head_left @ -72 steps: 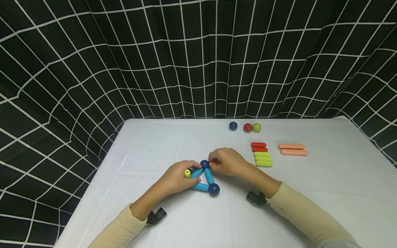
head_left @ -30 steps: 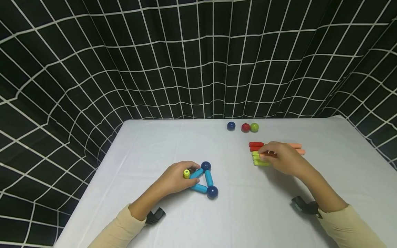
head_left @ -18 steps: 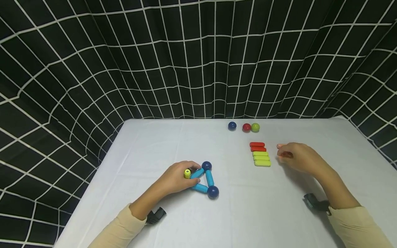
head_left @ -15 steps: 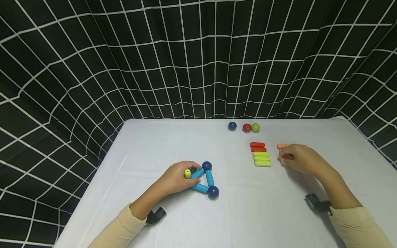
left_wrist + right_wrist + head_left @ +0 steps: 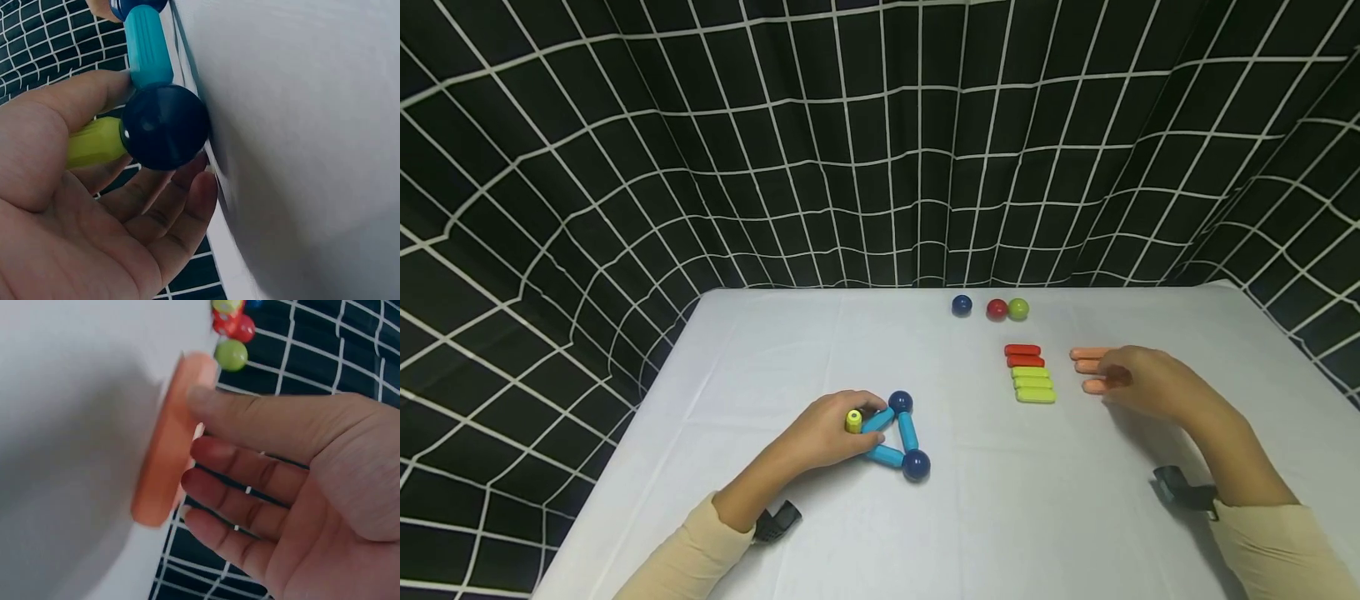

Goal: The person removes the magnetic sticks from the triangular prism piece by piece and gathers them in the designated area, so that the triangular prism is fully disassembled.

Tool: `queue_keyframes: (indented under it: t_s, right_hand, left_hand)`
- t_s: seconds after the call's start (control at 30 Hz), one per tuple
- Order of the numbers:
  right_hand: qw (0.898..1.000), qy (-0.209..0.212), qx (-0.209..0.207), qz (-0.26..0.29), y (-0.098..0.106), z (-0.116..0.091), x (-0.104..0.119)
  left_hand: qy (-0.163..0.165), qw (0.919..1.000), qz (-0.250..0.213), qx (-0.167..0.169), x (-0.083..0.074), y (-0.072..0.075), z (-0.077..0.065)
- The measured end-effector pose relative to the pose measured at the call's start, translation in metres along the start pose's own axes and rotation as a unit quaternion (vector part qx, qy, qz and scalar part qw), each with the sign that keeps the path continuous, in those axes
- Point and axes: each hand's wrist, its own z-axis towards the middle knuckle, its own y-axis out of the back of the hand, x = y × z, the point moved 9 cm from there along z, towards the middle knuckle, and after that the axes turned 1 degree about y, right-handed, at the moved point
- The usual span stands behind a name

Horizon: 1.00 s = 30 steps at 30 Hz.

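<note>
Three light-blue magnetic rods (image 5: 907,431) and dark blue balls (image 5: 916,465) form a triangle on the white table. My left hand (image 5: 831,429) grips its left corner, thumb and fingers around a dark blue ball (image 5: 165,128). A yellow-green rod (image 5: 853,421) stands up from that corner beside the hand. On the right, my right hand (image 5: 1150,383) pinches an orange magnetic rod (image 5: 1094,387) low at the table. In the right wrist view the thumb lies on this orange rod (image 5: 169,450), the other visible fingers loosely bent. Two more orange rods (image 5: 1086,366) lie just behind, partly covered by the hand.
Red rods (image 5: 1023,350) and yellow-green rods (image 5: 1034,383) lie in a row left of my right hand. Toward the table's back edge sit a blue ball (image 5: 962,306), a red ball (image 5: 997,310) and a green ball (image 5: 1018,309). A black gridded curtain (image 5: 880,167) hangs behind.
My right hand has left the triangle with the orange rod, passed over the yellow-green rods and moved right to the other orange rods. The left hand has stayed on the triangle.
</note>
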Motion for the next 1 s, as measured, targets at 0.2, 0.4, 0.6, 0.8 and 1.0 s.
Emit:
queue_keyframes:
  t_s: [0.2, 0.4, 0.6, 0.8, 1.0]
  right_hand:
    - [0.999, -0.035, 0.003, -0.002, 0.004, -0.003, -0.015]
    - [1.0, 0.002, -0.023, -0.015, 0.005, 0.002, -0.01]
    - [0.999, -0.002, -0.037, -0.017, 0.006, 0.006, -0.012]
    - [0.999, -0.019, -0.034, -0.02, 0.007, 0.009, -0.016]
    - [0.997, 0.027, -0.058, -0.053, 0.01, 0.003, 0.006]
  left_hand:
    - [-0.003, 0.9998, -0.006, 0.017, 0.002, -0.001, 0.001]
    - [-0.008, 0.9992, -0.016, 0.035, 0.008, 0.002, -0.001]
    - [-0.03, 0.9958, -0.043, 0.076, 0.014, 0.006, -0.002]
    - [-0.052, 0.9902, -0.055, 0.118, 0.019, 0.007, -0.003]
    - [-0.068, 0.9859, -0.069, 0.137, 0.02, 0.007, -0.004]
